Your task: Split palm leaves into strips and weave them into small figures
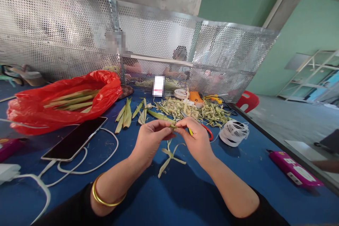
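The blue tabletop fills the lower half of what I see. A perforated metal screen stands along its far edge, and people sit behind it, blurred through the holes. On my left lies a red plastic bag, its mouth open towards the middle, with long green stalks inside. A heap of pale leaf trimmings lies at the far side just before the screen. A few cut green leaf pieces lie between the heap and the bag. A dark phone rests face up near the bag, and a white cable loops around it. To my right sits a spool of white string, and further right a pink box lies near the tabletop's edge.

My left hand and right hand meet above the middle of the tabletop. The fingers of both are pinched shut on a green leaf strip, which runs up and away to the left from the pinch. A red scissor handle shows just behind my right hand; I cannot tell whether that hand grips it. A small, pale leaf scrap lies on the tabletop below my hands.
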Motion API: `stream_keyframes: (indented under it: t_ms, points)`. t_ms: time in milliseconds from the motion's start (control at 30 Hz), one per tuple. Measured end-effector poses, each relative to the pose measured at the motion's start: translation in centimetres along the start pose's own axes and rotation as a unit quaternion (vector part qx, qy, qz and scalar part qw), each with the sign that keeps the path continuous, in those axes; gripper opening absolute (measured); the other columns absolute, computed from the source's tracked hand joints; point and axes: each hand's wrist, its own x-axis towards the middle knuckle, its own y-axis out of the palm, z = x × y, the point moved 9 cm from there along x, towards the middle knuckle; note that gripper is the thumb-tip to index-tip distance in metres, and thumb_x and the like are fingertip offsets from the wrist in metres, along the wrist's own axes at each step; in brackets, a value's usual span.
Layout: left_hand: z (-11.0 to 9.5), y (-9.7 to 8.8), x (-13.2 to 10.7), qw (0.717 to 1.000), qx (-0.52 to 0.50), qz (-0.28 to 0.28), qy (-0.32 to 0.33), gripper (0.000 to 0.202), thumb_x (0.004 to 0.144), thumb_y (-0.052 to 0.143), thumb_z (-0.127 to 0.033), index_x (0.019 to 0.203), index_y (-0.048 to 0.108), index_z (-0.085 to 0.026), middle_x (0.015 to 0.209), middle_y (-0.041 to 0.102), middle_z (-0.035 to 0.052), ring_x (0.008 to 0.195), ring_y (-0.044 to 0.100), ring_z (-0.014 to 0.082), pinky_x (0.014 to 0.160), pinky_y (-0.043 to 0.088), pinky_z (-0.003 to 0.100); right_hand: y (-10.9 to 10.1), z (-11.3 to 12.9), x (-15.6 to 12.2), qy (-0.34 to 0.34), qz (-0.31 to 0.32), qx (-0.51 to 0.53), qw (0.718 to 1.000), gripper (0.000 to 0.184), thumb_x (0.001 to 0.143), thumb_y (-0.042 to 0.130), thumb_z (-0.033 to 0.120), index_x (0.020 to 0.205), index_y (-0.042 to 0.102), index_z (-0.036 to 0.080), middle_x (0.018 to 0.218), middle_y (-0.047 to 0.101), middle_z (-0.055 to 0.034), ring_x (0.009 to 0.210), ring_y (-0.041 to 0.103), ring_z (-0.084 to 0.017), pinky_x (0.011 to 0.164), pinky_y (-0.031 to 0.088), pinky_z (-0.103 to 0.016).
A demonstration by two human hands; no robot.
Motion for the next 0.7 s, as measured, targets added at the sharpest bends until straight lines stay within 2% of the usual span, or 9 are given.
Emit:
stream_keyframes:
  t_ms: [267, 500, 700]
  points:
    - [-0.1, 0.2, -0.1, 0.999, 0.046, 0.007, 0.026, 0.011, 0.065, 0.071, -0.023, 0.071, 0.067, -0.015, 0.068, 0.070, 0.0011, 0.066, 0.068, 0.0160, 0.070, 0.053, 0.026, -0.2, 0.1, 0.1, 0.011, 0.009, -0.031, 0.999, 0.013, 0.084, 0.055, 0.016, 0.072, 0.058, 0.020, 0.074, 0.057, -0.0009, 0.070, 0.055, -0.015, 0.067, 0.043, -0.027]
    - [-1.4, 0.4, -0.4, 0.978, 0.174, 0.011, 0.115, 0.009, 0.070, 0.067, -0.025, 0.074, 0.071, -0.018, 0.068, 0.071, 0.0021, 0.069, 0.068, 0.0173, 0.068, 0.053, 0.025, -0.3, -0.5, -0.1, 0.043, 0.002, -0.032, 0.999, 0.017, 0.084, 0.055, 0.020, 0.067, 0.057, 0.019, 0.067, 0.056, 0.0002, 0.064, 0.052, -0.014, 0.062, 0.042, -0.026]
    - [-0.8, -0.2, 0.1, 0.987, 0.143, -0.008, 0.077, 0.010, 0.070, 0.068, -0.027, 0.071, 0.068, -0.017, 0.066, 0.069, 0.0013, 0.065, 0.068, 0.0170, 0.068, 0.055, 0.027, 0.2, -1.0, 0.1, 0.064, 0.011, 0.019, 0.998, 0.006, 0.080, 0.059, 0.018, 0.075, 0.061, 0.019, 0.075, 0.061, -0.0005, 0.071, 0.056, -0.015, 0.067, 0.044, -0.026]
